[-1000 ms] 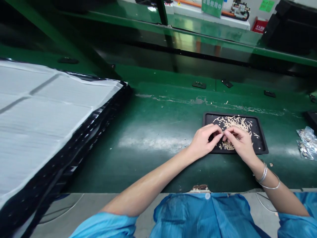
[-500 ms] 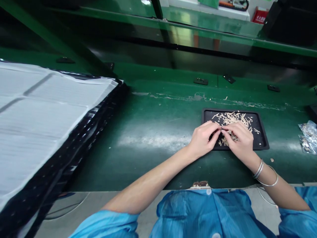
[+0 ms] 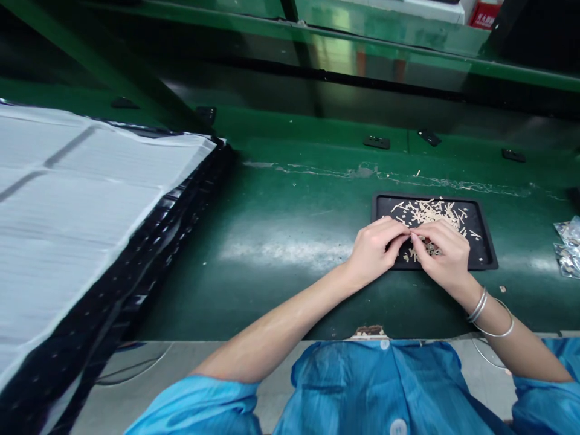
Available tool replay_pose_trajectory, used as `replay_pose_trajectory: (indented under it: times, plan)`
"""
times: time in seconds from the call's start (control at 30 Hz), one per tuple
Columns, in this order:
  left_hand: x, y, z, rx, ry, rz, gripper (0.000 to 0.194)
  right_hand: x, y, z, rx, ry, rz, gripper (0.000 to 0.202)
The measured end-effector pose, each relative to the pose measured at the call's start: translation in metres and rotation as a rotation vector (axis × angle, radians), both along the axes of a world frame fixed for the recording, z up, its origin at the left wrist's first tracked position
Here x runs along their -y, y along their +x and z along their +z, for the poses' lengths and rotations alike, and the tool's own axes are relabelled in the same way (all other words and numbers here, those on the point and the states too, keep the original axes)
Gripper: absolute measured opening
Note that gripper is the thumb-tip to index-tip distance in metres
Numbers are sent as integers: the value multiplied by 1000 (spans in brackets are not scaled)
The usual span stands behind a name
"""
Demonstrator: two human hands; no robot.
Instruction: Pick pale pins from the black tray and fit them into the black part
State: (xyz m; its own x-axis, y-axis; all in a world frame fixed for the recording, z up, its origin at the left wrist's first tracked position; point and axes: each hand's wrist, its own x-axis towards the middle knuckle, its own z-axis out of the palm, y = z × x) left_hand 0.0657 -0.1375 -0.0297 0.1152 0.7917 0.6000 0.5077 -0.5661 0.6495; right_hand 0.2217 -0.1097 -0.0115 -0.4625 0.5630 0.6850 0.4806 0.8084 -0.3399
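Both hands meet over a shallow black tray [image 3: 487,241], fingertips against fingertips. My left hand [image 3: 375,244] is closed in a pinch at the tray's left side. My right hand [image 3: 446,251] pinches from the other side, with silver bangles [image 3: 483,308] on its wrist. Whatever sits between the fingertips is too small to make out. Under and beyond the fingers, many small pale strips [image 3: 435,211] lie scattered in the tray. Nearer the front of the tray, small pale bits [image 3: 410,256] show partly behind the hands.
Clear plastic bags of small parts [image 3: 568,248] lie at the right of the green bench [image 3: 281,211]. Several small black plates, one a black plate [image 3: 376,142], lie along the back. A white sheet on black wrapping [image 3: 81,199] covers the left. The front edge has a chipped spot [image 3: 369,330].
The view has shifted slightly, so the bench and tray appear a little higher and farther right. Both hands stay together over the tray, fingertips still pinched; a small dark piece glimpsed between them earlier is now hidden.
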Motion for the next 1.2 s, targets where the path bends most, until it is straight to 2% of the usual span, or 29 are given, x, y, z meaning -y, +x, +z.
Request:
replay_pose_trajectory:
  times: [0.13, 0.33, 0.5, 0.73, 0.97, 1.2]
  plan:
    - [1, 1, 6, 91, -106, -31, 13, -3, 1, 0, 8, 3, -21, 9]
    - [1, 1, 14, 309, -384, 3, 11, -11, 6, 2, -5, 13, -108, 10]
    - [1, 2, 11, 254, -332, 0, 10, -7, 4, 4, 9, 47, -23, 6]
    - [0, 1, 6, 157, -231, -40, 13, -4, 1, 1, 41, 27, -4, 10]
    - [-1, -1, 9, 245, -366, -58, 10, -5, 1, 3, 14, -6, -55, 12]
    - [-2, 0, 12, 426, -506, -12, 8, -21, 13, 0, 75, 33, -252, 11]
